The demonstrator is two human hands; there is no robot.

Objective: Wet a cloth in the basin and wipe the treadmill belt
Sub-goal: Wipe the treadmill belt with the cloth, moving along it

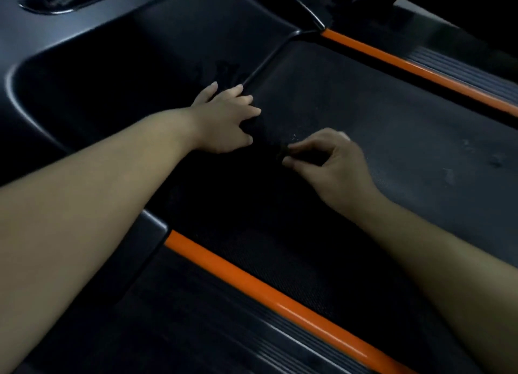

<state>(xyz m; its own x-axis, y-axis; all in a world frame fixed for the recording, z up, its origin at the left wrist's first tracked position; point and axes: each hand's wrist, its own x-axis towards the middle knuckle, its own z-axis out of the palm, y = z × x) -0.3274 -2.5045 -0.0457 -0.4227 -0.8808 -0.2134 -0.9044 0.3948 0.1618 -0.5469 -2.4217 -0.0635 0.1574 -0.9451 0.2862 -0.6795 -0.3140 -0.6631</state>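
Scanning the surface: it's dim in here, and we're looking down on the treadmill belt (378,126), black and textured, with pale dusty specks on its right part.
Edges: a near orange strip (252,284) borders the belt on this side and a far orange strip (406,65) on the other. A ribbed side rail (196,326) lies outside the near one.
Front end: the dark motor cover (140,51) curves across the top left and carries an oval badge (56,0) whose lettering is too blurred to read.
Left hand: the left hand (224,121) comes in on a long bare forearm. Its fingers are splayed and laid flat right where the belt meets the cover.
Right hand: the right hand (330,166) is low over the belt, thumb and forefinger closed together in a pinch, the other fingers curled behind.
Cloth: the cloth (281,152) is a dark bunch barely distinct from the belt, caught in that right-hand pinch. It lies between the two hands, and its full outline I cannot tell.
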